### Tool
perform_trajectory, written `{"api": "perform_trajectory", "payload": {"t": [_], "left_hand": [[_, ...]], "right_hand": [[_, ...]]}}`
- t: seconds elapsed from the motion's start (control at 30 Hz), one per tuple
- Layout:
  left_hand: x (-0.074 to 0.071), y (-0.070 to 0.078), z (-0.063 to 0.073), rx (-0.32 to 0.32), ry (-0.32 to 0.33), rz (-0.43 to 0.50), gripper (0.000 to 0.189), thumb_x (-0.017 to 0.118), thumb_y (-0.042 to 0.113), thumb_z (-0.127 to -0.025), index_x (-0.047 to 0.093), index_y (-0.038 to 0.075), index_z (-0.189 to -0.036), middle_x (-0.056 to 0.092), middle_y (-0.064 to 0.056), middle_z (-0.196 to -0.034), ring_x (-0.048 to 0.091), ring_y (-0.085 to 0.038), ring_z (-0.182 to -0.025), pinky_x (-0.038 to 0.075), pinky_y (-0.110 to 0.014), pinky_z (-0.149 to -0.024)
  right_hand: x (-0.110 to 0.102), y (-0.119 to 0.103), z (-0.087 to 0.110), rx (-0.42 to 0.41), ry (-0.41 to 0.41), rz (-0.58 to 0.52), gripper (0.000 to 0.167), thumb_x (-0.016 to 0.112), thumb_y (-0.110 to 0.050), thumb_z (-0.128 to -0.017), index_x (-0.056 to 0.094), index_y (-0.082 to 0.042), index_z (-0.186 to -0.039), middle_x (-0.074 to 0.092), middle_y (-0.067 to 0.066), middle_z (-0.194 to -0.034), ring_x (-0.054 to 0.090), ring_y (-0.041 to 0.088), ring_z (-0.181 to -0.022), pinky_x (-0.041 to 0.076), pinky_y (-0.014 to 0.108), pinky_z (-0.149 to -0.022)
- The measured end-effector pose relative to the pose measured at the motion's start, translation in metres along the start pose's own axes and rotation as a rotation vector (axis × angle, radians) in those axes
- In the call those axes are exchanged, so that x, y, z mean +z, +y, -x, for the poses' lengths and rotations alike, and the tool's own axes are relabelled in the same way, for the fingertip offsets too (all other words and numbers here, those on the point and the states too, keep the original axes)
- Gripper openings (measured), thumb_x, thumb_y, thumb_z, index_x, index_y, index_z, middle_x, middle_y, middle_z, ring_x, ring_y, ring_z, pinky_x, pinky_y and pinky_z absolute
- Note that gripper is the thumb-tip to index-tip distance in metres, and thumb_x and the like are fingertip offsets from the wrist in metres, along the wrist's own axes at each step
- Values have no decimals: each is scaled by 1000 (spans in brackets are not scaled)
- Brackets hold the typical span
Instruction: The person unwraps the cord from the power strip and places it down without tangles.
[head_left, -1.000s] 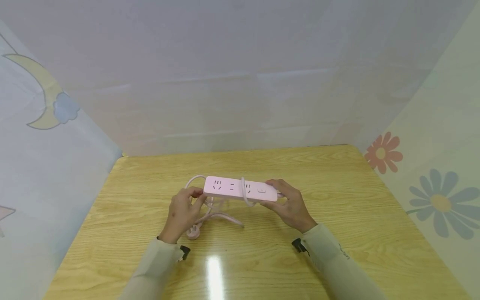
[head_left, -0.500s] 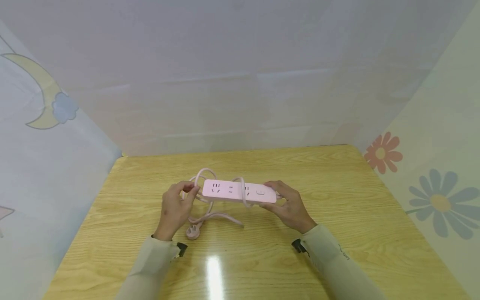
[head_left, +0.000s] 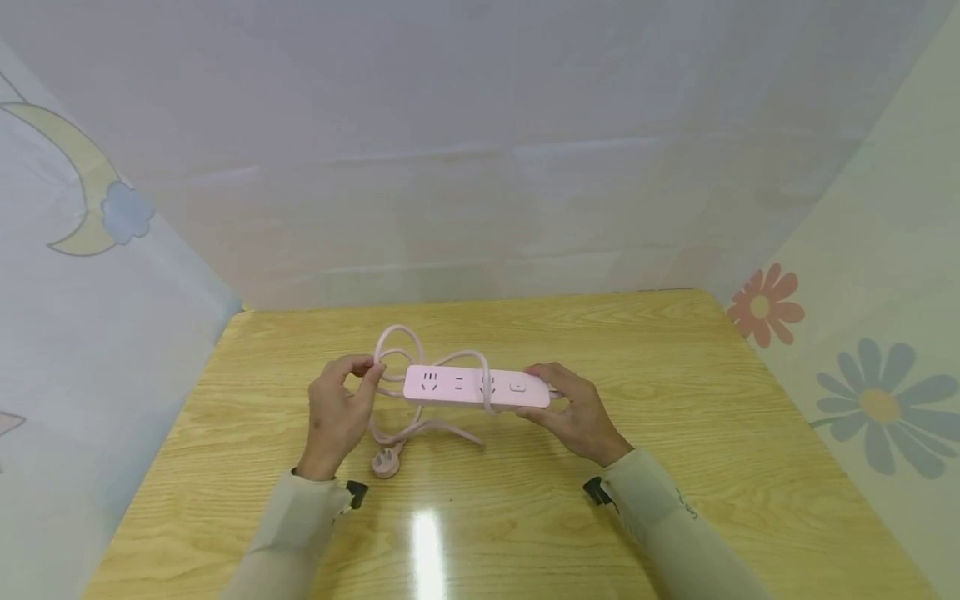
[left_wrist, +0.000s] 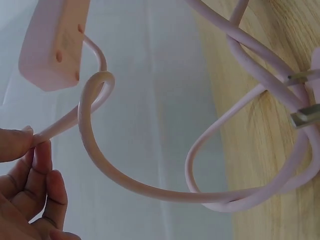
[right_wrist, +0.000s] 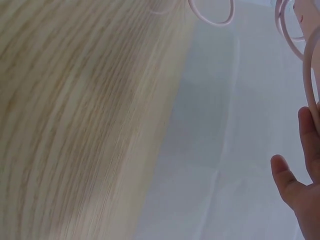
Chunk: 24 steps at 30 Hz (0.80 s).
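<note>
A pink power strip (head_left: 468, 386) is held above the table, its sockets and switch facing up. My right hand (head_left: 577, 412) grips its right end between thumb and fingers. To the strip's left, my left hand (head_left: 337, 414) pinches the pink cord (left_wrist: 55, 129) between thumb and forefinger. One turn of cord crosses over the strip near its middle, and more loops hang behind and to the left. The plug (head_left: 386, 462) lies on the table with its prongs showing, below the left end of the strip. In the right wrist view, part of the right hand (right_wrist: 305, 185) shows at the edge.
The wood-grain table (head_left: 645, 350) is bounded at the back by a pale cloth wall (head_left: 465, 208). Printed side walls stand left and right, with a moon (head_left: 86, 192) and flowers (head_left: 881, 407). A bright reflection lies on the front of the tabletop.
My left hand has moved left from the strip's end, drawing out a loop of cord. The turn around the strip has loosened into a wider arch. My right hand has barely moved.
</note>
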<state>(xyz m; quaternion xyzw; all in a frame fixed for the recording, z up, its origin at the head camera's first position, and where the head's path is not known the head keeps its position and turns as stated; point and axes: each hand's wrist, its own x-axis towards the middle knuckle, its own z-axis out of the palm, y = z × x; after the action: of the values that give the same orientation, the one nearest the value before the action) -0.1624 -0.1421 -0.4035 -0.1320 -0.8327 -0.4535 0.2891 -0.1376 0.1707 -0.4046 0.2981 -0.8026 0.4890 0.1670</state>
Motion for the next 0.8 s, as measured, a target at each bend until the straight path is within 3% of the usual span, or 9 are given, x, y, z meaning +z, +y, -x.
{"api": "perform_trajectory", "payload": {"t": [0.3, 0.4, 0.57, 0.8], "left_hand": [[-5, 3, 0, 29, 46, 21, 10, 74, -4, -87, 69, -9, -95, 68, -17, -85, 63, -29, -84, 43, -24, -83], [-6, 6, -1, 40, 61, 33, 9, 74, -6, -87, 69, -9, -93, 68, -17, -84, 63, -29, -83, 42, -21, -85], [-9, 10, -1, 56, 73, 47, 7, 73, -7, -87, 70, -8, -93, 68, -17, -84, 61, -25, -83, 42, -20, -85], [-12, 12, -1, 66, 60, 51, 8, 74, -6, -86, 69, -7, -93, 68, -16, -84, 61, -24, -85, 43, -23, -85]], "right_hand": [[1, 4, 0, 11, -18, 25, 46, 80, 12, -74, 63, 10, -116, 67, 19, -108, 62, 16, -95, 55, 34, -77], [3, 15, 3, 33, -25, 35, 46, 81, 10, -75, 63, 10, -117, 67, 19, -109, 62, 16, -95, 55, 34, -77], [6, 37, 8, 51, -34, 43, 50, 82, 6, -76, 63, 5, -122, 67, 16, -114, 62, 18, -98, 55, 36, -79], [6, 44, 11, 48, -39, 36, 50, 83, -2, -79, 64, -2, -125, 67, 9, -116, 62, 17, -98, 55, 36, -80]]}}
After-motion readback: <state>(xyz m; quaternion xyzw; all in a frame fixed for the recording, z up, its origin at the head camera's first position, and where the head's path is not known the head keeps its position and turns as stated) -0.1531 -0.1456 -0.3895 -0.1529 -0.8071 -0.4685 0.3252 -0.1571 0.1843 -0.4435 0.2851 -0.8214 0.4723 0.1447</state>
